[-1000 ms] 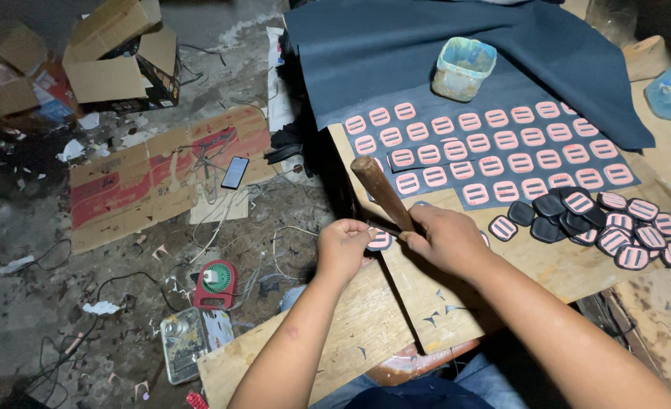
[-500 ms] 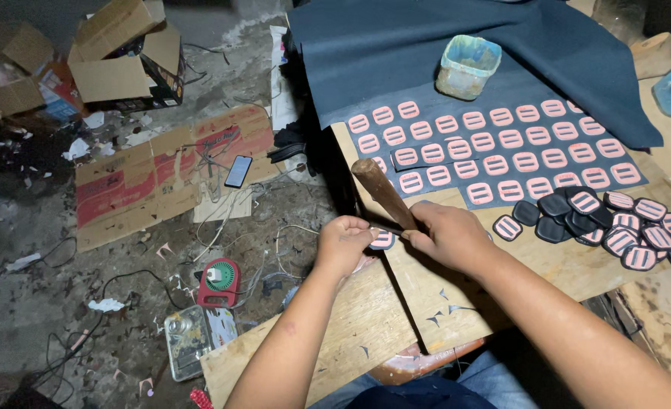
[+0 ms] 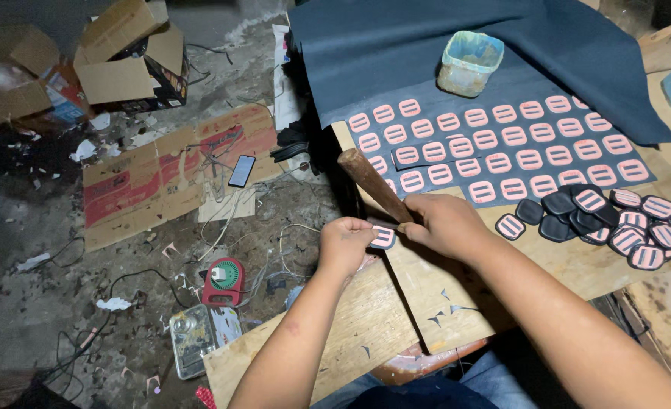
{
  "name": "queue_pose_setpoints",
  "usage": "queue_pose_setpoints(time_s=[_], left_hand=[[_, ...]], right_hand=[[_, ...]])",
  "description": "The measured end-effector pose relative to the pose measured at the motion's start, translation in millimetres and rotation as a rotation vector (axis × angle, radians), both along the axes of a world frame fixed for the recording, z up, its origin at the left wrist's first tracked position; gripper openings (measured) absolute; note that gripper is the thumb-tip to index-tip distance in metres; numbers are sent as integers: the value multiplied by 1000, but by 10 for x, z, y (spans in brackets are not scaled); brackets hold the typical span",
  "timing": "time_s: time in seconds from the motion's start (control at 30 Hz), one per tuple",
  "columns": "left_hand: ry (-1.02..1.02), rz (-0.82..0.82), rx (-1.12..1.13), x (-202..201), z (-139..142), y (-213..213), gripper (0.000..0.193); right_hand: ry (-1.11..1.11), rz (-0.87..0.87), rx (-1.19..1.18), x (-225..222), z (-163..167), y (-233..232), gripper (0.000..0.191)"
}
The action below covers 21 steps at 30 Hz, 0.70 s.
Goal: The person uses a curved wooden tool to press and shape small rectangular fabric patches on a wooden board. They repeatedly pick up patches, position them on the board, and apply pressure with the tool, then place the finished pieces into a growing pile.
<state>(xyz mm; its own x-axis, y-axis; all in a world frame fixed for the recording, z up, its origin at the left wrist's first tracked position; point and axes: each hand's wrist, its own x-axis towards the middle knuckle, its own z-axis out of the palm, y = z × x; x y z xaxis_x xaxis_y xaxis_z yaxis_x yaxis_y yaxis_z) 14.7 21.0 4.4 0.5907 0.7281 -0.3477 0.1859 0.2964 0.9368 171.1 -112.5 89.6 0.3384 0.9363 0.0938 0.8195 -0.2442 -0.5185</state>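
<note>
I am pinching a small dark patch [image 3: 383, 237] between my left hand's [image 3: 344, 244] fingertips, holding it just left of my right hand [image 3: 445, 223], which is clenching a wooden-handled tool [image 3: 375, 184] whose long axis is slanting up and away leftward.

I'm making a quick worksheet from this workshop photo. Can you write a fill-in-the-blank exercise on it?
1. The left hand pinches a small black-and-pink striped patch at the wooden board's ____ edge.
2. The right hand grips a ____-handled tool.
3. The pale square plastic tub stands on the dark ____ sheet.

Missing words: left; wooden; blue
</note>
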Motion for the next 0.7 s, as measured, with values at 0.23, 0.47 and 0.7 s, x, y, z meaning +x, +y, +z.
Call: queue_pose_setpoints(time_s=[0.23,0.47,0.7], left_hand=[[90,-79,131,29,92,63,11],[196,-128,460,10,75,96,12],[86,-133,224,29,63,87,9]], right_hand=[[5,26,-24,62,95,37,30],[-68,98,-30,56,110,10,26],[-57,53,-14,39,72,-52,28]])
